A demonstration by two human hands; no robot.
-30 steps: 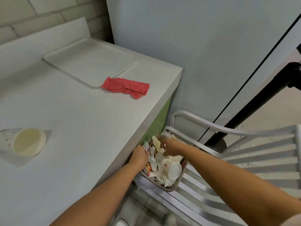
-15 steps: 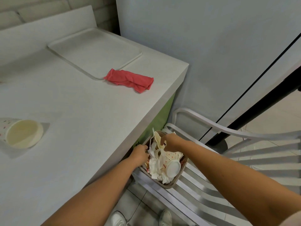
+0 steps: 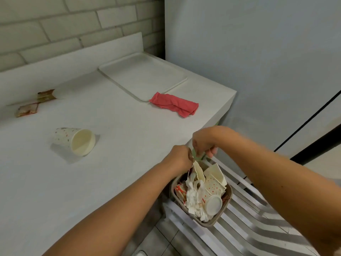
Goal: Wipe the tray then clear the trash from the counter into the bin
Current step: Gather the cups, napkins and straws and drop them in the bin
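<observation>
A small brown bin (image 3: 229, 197) stuffed with crushed cups, tissue and a lid stands on a white slatted chair (image 3: 258, 230) beside the counter (image 3: 114, 163). Both my hands hover just above the bin at the counter's edge. My left hand (image 3: 181, 157) has its fingers curled under, right at the top of a cream paper piece (image 3: 199, 171) sticking out of the bin; whether it grips the piece is hidden. My right hand (image 3: 204, 143) hangs loosely curled with nothing visible in it. The white tray (image 3: 142, 78) lies at the back, a red cloth (image 3: 174, 104) against its front edge.
A dotted paper cup (image 3: 75, 141) lies on its side on the counter. Two brown wrappers (image 3: 45, 95) (image 3: 26, 109) lie near the back wall at the left. A grey panel closes off the right of the counter. Tiled floor shows under the chair.
Both hands have risen out of the bin to counter-edge height. The left hand has let go of the bin's rim. The camera has tilted up and left, showing the wrappers.
</observation>
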